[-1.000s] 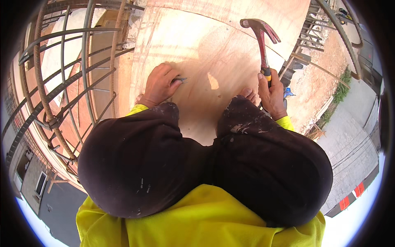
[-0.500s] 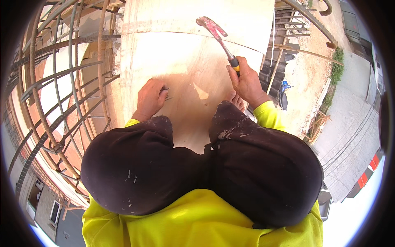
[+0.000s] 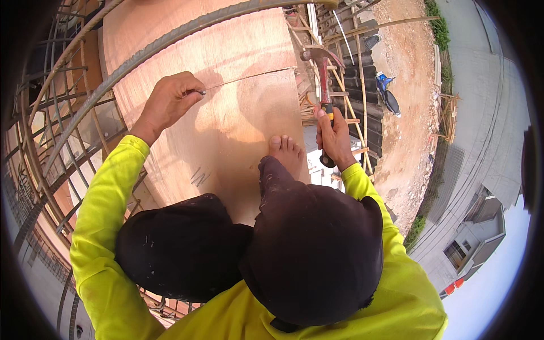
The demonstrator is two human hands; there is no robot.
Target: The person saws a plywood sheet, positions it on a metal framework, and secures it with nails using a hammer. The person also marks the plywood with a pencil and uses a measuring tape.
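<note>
**Hammer (image 3: 324,79) in the right hand (image 3: 334,136), small dark piece (image 3: 202,92) in the left hand (image 3: 170,102)**

Slim dark strokes (image 3: 199,177) show on the near part of the plywood (image 3: 243,99); whether they are drawn marks or loose nails, I cannot tell. The left hand's thumb and fingers pinch the small dark piece, too tiny to identify, close to the board's seam (image 3: 252,77). The right hand wraps round the hammer's black-and-yellow grip, just beyond the board's right edge, with the worn red claw head pointing away from the body. A bare foot (image 3: 287,150) stands on the plywood, between the hands. A ribbed steel bar (image 3: 170,41) curves across the view.
</note>
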